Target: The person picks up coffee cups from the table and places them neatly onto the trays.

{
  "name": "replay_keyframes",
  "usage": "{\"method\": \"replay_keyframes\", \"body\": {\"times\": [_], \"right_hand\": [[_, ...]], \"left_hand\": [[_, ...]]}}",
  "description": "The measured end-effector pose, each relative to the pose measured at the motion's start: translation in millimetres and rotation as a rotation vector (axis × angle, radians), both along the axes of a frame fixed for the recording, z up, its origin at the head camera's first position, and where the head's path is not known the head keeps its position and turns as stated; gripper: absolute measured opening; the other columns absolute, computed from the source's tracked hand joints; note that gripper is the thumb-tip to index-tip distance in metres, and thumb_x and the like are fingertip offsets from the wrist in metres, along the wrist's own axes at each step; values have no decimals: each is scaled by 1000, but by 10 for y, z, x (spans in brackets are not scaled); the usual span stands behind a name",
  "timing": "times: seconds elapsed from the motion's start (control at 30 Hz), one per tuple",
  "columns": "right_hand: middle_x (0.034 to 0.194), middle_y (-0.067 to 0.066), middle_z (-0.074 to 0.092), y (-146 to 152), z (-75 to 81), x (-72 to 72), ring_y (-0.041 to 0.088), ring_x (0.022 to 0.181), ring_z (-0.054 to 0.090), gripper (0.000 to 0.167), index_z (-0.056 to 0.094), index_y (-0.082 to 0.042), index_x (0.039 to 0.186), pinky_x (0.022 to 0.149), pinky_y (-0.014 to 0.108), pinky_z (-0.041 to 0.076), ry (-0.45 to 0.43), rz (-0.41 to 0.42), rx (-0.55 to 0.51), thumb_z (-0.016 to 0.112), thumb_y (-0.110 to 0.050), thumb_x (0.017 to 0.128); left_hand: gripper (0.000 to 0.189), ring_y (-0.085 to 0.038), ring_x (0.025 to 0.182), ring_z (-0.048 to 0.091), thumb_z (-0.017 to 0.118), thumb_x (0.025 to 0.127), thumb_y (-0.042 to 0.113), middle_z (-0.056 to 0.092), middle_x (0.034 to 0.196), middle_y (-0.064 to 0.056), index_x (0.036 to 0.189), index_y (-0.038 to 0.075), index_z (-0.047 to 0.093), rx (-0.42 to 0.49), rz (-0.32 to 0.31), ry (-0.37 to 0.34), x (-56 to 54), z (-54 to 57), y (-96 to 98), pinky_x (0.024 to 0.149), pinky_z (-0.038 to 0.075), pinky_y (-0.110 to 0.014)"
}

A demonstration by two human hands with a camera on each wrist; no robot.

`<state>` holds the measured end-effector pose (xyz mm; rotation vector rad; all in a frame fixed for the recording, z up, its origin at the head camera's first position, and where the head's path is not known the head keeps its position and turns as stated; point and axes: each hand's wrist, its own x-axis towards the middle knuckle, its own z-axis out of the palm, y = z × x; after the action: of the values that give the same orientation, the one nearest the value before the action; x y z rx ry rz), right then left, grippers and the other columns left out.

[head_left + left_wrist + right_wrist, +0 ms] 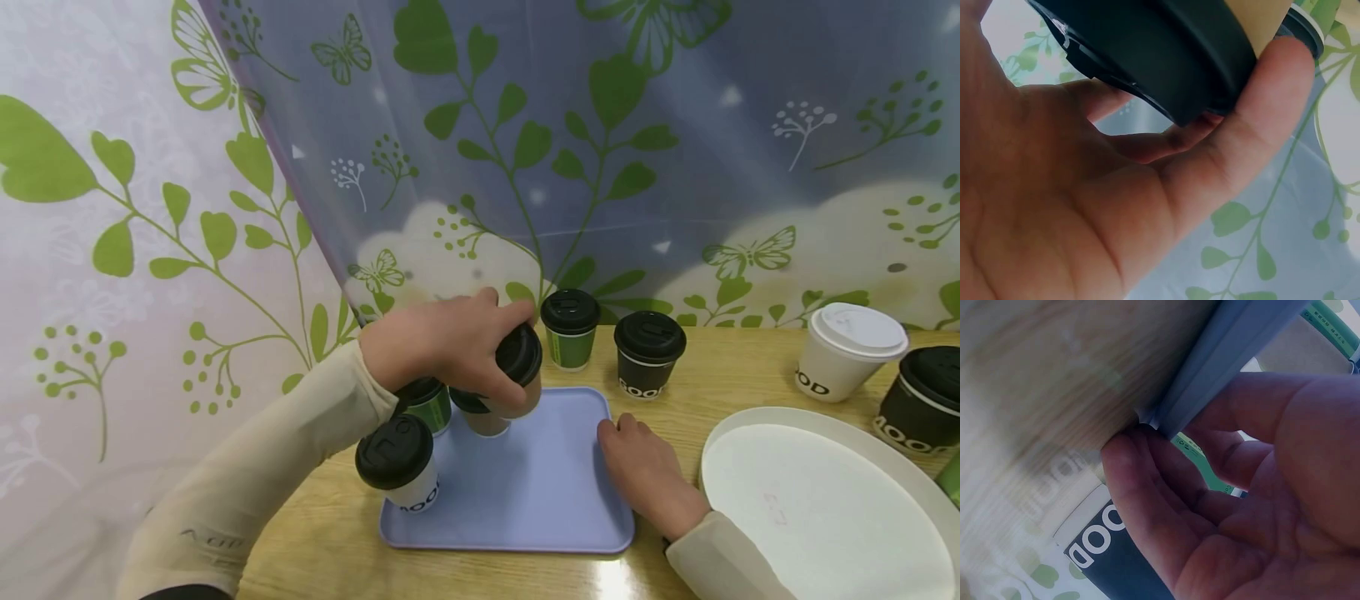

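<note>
My left hand (468,350) grips a brown paper cup (529,396) by its black lid (1154,56), tilted above the lilac tray (540,500). Another brown cup (489,425) stands on the tray just below, partly hidden by that hand. Beside it is a green cup (433,408) with a black lid, and a white cup (416,490) with a black lid sits at the tray's left front. At the tray's right side, my right hand (648,471) holds the rim (1210,369), fingers curled at its edge.
Behind the tray stand a green cup (572,346) and a black cup (650,371), both black-lidded. A round white tray (825,517) lies to the right. Past it are a white cup (832,362) and another black cup (918,408). A patterned curtain (487,167) hangs behind the table.
</note>
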<state>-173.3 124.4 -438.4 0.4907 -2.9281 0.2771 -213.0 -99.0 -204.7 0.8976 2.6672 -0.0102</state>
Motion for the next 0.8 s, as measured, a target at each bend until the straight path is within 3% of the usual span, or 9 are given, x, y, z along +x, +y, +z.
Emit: {"method": "replay_keyframes", "body": {"times": [0.3, 0.8], "right_hand": [[82, 16, 52, 2, 3, 6, 30, 68, 55, 5, 59, 1, 94, 51, 44, 48, 7, 3, 4, 63, 4, 93], [81, 16, 51, -3, -22, 8, 30, 67, 54, 6, 59, 0, 94, 50, 44, 48, 35, 3, -6, 62, 5, 93]], "left_hand": [[62, -24, 88, 61, 77, 83, 46, 49, 114, -10, 133, 24, 48, 4, -3, -97, 144, -112, -57, 72, 51, -34], [63, -22, 84, 62, 79, 80, 47, 52, 110, -6, 133, 28, 50, -13, 18, -121, 252, -272, -151, 71, 50, -36]]}}
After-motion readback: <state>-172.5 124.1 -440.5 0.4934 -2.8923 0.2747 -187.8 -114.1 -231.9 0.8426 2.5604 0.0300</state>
